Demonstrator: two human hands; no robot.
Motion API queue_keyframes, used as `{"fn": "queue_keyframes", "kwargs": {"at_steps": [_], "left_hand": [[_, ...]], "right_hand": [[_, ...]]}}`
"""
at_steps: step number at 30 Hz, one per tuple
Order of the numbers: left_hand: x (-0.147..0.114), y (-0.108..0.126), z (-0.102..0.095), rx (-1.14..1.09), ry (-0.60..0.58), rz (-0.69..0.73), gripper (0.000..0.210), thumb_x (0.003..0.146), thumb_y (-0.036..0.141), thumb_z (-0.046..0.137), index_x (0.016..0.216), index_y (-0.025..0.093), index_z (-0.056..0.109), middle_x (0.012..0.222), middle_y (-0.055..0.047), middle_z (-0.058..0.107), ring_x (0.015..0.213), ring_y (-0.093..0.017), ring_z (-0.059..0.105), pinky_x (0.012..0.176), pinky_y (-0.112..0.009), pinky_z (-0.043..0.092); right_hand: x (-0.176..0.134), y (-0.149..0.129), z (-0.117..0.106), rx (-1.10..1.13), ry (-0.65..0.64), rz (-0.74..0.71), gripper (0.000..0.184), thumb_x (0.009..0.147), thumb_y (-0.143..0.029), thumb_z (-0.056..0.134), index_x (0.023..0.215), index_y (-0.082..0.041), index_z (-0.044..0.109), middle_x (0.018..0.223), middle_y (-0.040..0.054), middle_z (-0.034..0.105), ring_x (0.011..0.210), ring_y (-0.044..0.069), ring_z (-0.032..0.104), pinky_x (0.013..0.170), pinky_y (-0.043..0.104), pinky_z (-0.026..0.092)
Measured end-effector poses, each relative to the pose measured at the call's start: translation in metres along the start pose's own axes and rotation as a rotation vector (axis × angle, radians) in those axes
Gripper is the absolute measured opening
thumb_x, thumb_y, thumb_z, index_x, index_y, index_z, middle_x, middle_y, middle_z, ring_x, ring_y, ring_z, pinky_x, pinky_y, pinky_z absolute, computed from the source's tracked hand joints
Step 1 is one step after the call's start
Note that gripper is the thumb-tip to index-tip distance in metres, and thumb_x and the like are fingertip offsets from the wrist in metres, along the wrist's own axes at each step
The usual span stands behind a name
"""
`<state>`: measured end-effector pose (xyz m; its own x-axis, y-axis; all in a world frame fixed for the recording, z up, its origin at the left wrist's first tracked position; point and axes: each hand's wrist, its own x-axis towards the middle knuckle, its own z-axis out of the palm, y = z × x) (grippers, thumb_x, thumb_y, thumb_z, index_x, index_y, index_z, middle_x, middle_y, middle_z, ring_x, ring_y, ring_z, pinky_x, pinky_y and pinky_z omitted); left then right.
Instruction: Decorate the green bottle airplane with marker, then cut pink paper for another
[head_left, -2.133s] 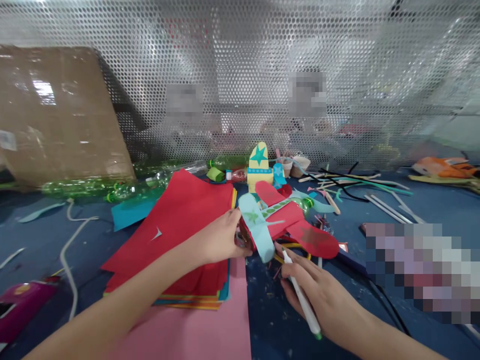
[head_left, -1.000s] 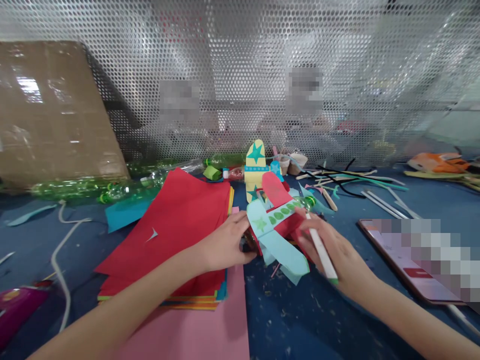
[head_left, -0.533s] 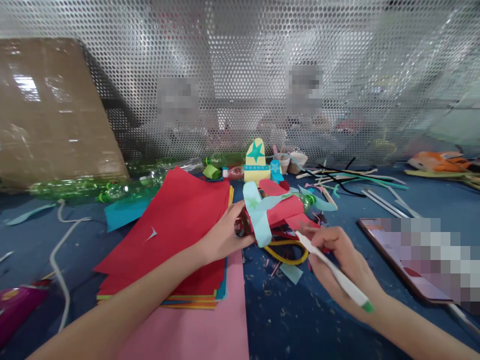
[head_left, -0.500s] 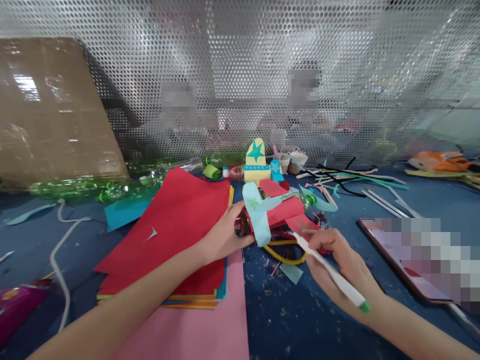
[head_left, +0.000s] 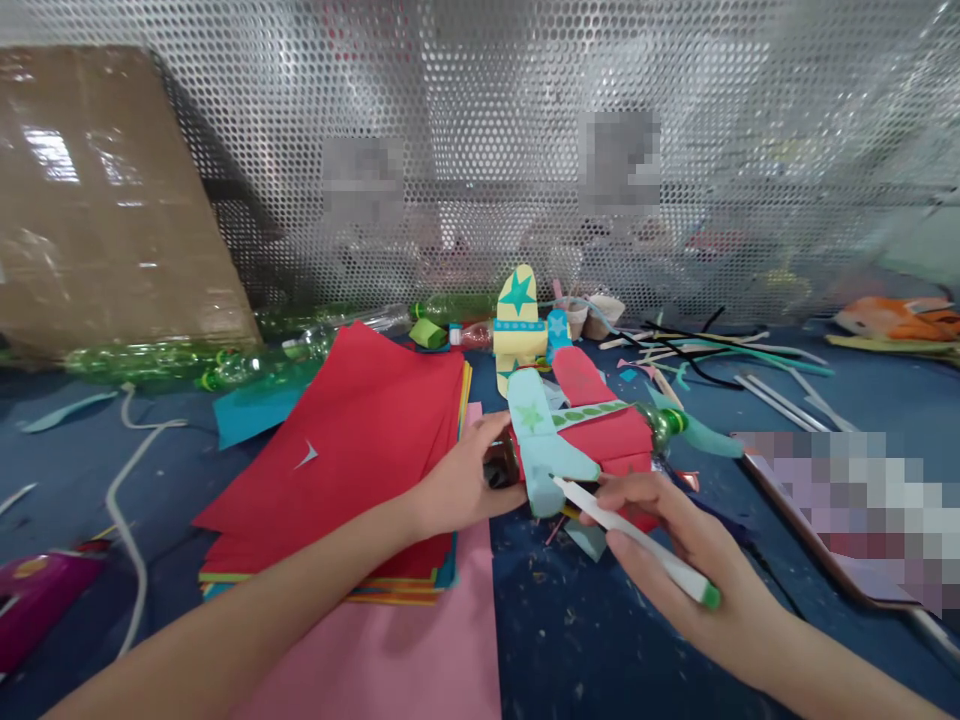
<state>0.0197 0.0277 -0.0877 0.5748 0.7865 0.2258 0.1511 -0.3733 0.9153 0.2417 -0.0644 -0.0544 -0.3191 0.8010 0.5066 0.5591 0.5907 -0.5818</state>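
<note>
A plastic bottle wrapped in red paper lies on its side, its green cap pointing right. Across it runs a light blue paper strip bearing a green star, and a narrower band with green ovals. My left hand grips the bottle's dark base end. In my right hand is a white marker with a green end, held like a pen. Its tip is at the lower part of the light blue strip; whether it touches, I cannot tell. The bottle's underside is hidden.
A stack of red paper lies left on a pink sheet. Behind stand a yellow paper-covered model and green bottles. A phone lies right, a purple glue gun left. A perforated metal screen closes the back.
The wrapped bottle has turned and shifted right, showing more of its red side and the green-oval band. My right hand has brought the marker tip left onto or near the light blue strip.
</note>
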Motion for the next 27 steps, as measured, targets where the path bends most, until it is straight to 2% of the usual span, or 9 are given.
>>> {"fn": "queue_keyframes", "kwargs": {"at_steps": [5,12,15,19,23,27], "left_hand": [[-0.001,0.001,0.003,-0.013,-0.011,-0.013,0.059,0.077,0.023,0.071,0.129,0.022,0.044,0.129,-0.011,0.058,0.118,-0.029,0.058,0.099,-0.046,0.047],[-0.002,0.005,0.006,-0.024,-0.027,-0.019,0.065,0.076,0.025,0.073,0.135,0.024,0.043,0.130,-0.012,0.058,0.119,-0.032,0.057,0.096,-0.047,0.049],[-0.002,0.003,0.006,-0.032,-0.035,-0.020,0.061,0.078,0.026,0.071,0.132,0.022,0.044,0.126,-0.012,0.059,0.116,-0.030,0.059,0.093,-0.044,0.051],[-0.002,0.003,0.007,-0.041,-0.038,-0.015,0.060,0.078,0.026,0.071,0.131,0.022,0.044,0.124,-0.011,0.060,0.114,-0.029,0.061,0.093,-0.043,0.051],[-0.002,0.002,0.007,-0.038,-0.035,-0.036,0.060,0.078,0.025,0.071,0.131,0.021,0.044,0.120,-0.011,0.062,0.110,-0.029,0.063,0.090,-0.043,0.052],[-0.003,0.000,0.006,-0.034,-0.043,-0.043,0.064,0.077,0.023,0.071,0.134,0.023,0.042,0.126,-0.011,0.059,0.117,-0.029,0.059,0.092,-0.042,0.051]], "right_hand": [[0.007,-0.001,0.006,-0.021,0.018,-0.032,0.010,0.088,-0.015,0.052,0.092,-0.025,0.054,0.070,-0.0027,0.061,0.056,0.012,0.059,0.052,0.022,0.051],[0.008,0.000,0.009,-0.096,0.080,-0.029,0.007,0.089,-0.018,0.054,0.089,-0.025,0.056,0.074,0.0008,0.067,0.064,0.016,0.066,0.056,0.023,0.055],[0.005,0.003,0.010,-0.102,0.109,-0.028,0.008,0.090,-0.018,0.053,0.090,-0.025,0.057,0.076,0.0017,0.068,0.067,0.017,0.068,0.058,0.024,0.056],[0.004,0.003,0.011,-0.095,0.101,-0.020,0.008,0.090,-0.018,0.053,0.091,-0.025,0.057,0.077,0.0030,0.068,0.075,0.019,0.070,0.063,0.026,0.057],[0.005,0.002,0.012,-0.109,0.082,-0.027,0.008,0.091,-0.019,0.051,0.091,-0.025,0.057,0.076,0.0034,0.069,0.073,0.019,0.071,0.061,0.026,0.057],[0.006,0.003,0.013,-0.125,0.072,-0.044,0.008,0.091,-0.018,0.051,0.091,-0.025,0.055,0.077,0.0025,0.068,0.071,0.018,0.070,0.059,0.025,0.056]]}}
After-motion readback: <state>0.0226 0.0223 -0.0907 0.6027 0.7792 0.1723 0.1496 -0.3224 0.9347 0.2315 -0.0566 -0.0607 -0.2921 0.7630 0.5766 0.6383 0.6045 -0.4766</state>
